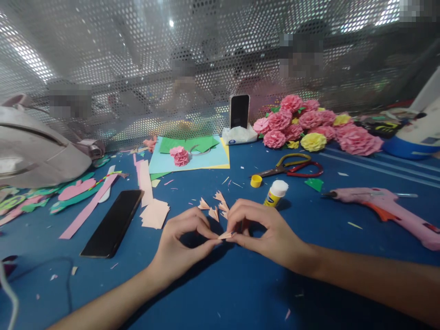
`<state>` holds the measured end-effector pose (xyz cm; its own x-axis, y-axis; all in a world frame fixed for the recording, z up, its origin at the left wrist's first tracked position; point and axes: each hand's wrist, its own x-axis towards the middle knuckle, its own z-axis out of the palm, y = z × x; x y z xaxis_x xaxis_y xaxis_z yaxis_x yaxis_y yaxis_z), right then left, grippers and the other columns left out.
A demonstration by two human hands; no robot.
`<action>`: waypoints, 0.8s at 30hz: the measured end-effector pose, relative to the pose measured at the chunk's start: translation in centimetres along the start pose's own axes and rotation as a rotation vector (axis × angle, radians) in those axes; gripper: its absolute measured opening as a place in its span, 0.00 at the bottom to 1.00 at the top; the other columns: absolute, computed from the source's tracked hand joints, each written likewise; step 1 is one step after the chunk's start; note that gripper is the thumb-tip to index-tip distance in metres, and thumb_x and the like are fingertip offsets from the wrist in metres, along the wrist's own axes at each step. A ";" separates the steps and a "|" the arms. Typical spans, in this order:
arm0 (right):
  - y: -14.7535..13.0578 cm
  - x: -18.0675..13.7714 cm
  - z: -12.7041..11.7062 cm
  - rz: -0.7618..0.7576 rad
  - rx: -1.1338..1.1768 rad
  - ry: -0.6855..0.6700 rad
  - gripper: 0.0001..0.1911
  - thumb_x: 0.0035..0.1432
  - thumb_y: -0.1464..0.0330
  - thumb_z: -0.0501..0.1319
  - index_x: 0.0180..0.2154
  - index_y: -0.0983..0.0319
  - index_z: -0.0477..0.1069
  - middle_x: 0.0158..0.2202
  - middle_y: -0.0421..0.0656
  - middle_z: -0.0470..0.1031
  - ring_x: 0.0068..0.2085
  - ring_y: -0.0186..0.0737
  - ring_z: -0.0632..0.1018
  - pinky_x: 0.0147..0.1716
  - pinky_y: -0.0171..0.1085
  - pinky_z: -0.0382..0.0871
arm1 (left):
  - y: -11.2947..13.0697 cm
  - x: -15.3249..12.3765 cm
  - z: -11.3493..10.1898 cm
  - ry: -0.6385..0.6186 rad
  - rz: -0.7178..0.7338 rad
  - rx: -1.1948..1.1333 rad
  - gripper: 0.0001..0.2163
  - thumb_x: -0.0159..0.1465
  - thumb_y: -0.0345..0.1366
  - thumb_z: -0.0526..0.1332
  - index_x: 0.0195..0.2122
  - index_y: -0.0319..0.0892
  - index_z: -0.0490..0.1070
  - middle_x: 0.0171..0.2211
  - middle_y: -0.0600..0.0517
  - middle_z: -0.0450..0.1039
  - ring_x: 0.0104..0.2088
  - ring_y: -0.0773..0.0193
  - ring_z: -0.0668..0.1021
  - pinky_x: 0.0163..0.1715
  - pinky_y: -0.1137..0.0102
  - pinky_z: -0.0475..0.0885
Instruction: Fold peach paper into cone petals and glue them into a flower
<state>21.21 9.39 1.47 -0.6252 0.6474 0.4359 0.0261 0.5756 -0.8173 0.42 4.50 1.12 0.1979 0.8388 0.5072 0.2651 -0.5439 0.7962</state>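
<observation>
Between my two hands, over the blue table, is a small folded piece of peach paper [225, 235]. My left hand [187, 238] pinches its left end with thumb and forefinger. At its other end, the fingertips of my right hand [264, 229] are closed on it too. Just beyond my fingers lie several folded peach paper pieces [213, 213], partly hidden by the right hand. A stack of peach paper squares [155, 214] rests left of them. Behind my right hand stands an uncapped glue stick [276, 193], its yellow cap [256, 181] beside it.
Scissors [288, 167] and a pink glue gun [385, 206] lie to the right. A black phone [112, 224] is on the left, near a white bag [41, 142]. Pink paper flowers [292, 119] and an upright phone [239, 111] stand before a perforated metal panel [144, 68].
</observation>
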 end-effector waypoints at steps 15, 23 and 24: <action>0.6 0.0 0.2 -0.072 0.062 0.021 0.06 0.55 0.79 0.67 0.31 0.64 0.76 0.31 0.42 0.77 0.35 0.36 0.78 0.38 0.36 0.72 | 0.0 -0.2 -0.1 -0.088 0.115 0.000 0.06 0.57 0.25 0.70 0.36 0.39 0.81 0.30 0.48 0.81 0.31 0.63 0.80 0.34 0.68 0.72; 0.5 0.1 0.2 -0.084 0.107 0.029 0.06 0.54 0.80 0.67 0.29 0.64 0.77 0.30 0.43 0.79 0.33 0.34 0.79 0.36 0.33 0.72 | 0.2 -0.1 0.0 -0.074 0.146 0.039 0.05 0.58 0.25 0.69 0.35 0.38 0.82 0.28 0.47 0.81 0.29 0.63 0.80 0.31 0.68 0.72; 0.5 0.1 0.2 -0.091 0.109 0.030 0.07 0.53 0.80 0.67 0.29 0.64 0.77 0.30 0.43 0.79 0.33 0.34 0.79 0.36 0.32 0.72 | 0.3 -0.1 0.0 -0.072 0.141 0.040 0.05 0.58 0.25 0.69 0.35 0.38 0.81 0.28 0.48 0.81 0.29 0.63 0.80 0.31 0.68 0.72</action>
<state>20.97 9.63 0.98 -0.5973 0.6108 0.5198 -0.1151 0.5761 -0.8092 0.49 4.30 1.31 0.3024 0.7510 0.5870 0.2670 -0.6579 0.7042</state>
